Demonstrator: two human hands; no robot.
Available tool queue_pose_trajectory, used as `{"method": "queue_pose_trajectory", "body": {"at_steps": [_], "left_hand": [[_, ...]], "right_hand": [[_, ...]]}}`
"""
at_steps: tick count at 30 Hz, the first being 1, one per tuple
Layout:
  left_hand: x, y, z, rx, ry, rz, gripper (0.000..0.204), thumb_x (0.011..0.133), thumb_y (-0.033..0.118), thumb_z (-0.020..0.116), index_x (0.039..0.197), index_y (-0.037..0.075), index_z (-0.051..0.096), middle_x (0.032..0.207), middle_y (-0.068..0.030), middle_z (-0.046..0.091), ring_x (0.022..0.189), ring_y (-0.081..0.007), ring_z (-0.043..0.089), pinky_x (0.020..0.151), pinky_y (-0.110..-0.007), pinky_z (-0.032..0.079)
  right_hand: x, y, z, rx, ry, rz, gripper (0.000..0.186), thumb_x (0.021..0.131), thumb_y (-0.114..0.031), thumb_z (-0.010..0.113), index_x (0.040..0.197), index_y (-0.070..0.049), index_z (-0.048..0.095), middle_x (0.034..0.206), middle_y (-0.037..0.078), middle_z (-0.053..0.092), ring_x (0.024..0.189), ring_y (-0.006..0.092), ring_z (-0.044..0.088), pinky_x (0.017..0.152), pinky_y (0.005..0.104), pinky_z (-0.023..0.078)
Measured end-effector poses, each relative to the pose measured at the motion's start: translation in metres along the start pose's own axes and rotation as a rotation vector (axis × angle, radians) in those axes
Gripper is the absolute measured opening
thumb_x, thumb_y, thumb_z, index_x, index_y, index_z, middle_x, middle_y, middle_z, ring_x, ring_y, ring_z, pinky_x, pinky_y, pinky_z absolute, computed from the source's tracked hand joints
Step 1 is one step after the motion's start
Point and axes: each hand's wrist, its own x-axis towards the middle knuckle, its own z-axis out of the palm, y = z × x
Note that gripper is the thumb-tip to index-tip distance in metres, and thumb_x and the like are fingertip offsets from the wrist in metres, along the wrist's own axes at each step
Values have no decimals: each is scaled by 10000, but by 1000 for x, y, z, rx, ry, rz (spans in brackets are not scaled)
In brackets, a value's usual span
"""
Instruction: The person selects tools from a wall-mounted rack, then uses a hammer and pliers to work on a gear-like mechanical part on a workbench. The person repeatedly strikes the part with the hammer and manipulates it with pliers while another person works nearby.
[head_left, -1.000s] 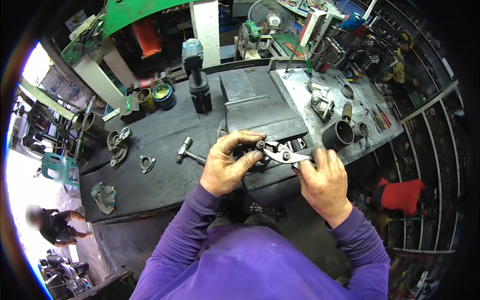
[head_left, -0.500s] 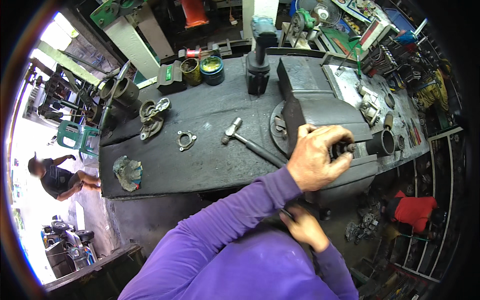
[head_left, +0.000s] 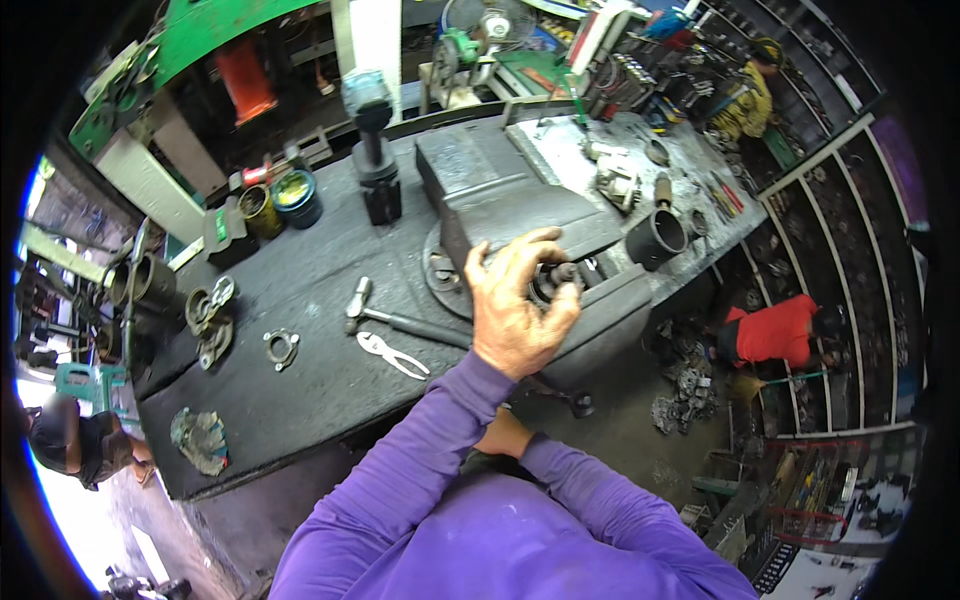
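At the vise [head_left: 520, 215] our left hand [head_left: 515, 310] is clamped around a round metal part [head_left: 553, 283] held in it; our right hand [head_left: 500, 437] sits low, grip unseen. One-handed, we judge it could slip toward the pliers [head_left: 392, 354] on the worktop [head_left: 300, 290].

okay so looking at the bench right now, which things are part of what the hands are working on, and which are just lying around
In use:
- left hand gripping a dark round part
- bench vise holding that part
- right hand, low under the bench edge, mostly hidden

Lying about:
- hammer
- pliers
- metal flange
- paint tins
- black cylinder
- crumpled rag
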Motion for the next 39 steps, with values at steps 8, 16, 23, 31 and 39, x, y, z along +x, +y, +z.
{"method": "queue_pose_trajectory", "body": {"at_steps": [8,16,23,31,39], "left_hand": [[-3,-3,3,20,-40,10,332,862,254,670,1166,128,625,1088,-13,703,1040,-216,679,1186,-628,188],[-9,-6,6,-147,-65,-78,261,874,81,566,1128,21,562,1155,-125,659,1075,-193,594,1001,-348,465],[-8,-4,10,-290,-12,-113,284,868,84,568,1139,12,614,1121,-94,647,1059,-178,593,1003,-343,466],[-7,0,13,-313,-2,-133,277,873,92,551,1140,26,592,1132,-89,668,1031,-151,593,968,-315,478],[-6,-1,10,-314,-27,-146,297,875,116,573,1164,46,575,1125,-87,660,1042,-147,584,989,-322,470]], "right_hand": [[-84,150,-40,1971,822,919,526,1002,-552,536,1168,-75,684,1052,132,721,951,388,670,897,568,551],[-55,234,-53,1978,727,858,484,1032,-403,452,1345,-59,591,1310,172,652,1097,387,664,928,568,560],[-38,270,-61,2169,937,975,413,1031,-440,494,1182,-56,474,888,108,488,690,248,493,606,416,478],[-33,253,3,2075,647,866,269,1003,-277,526,1031,-42,654,897,147,676,782,279,677,702,419,589],[-41,264,-92,1995,840,900,491,1037,-522,410,729,-141,375,579,9,378,516,207,467,539,397,455]]}}
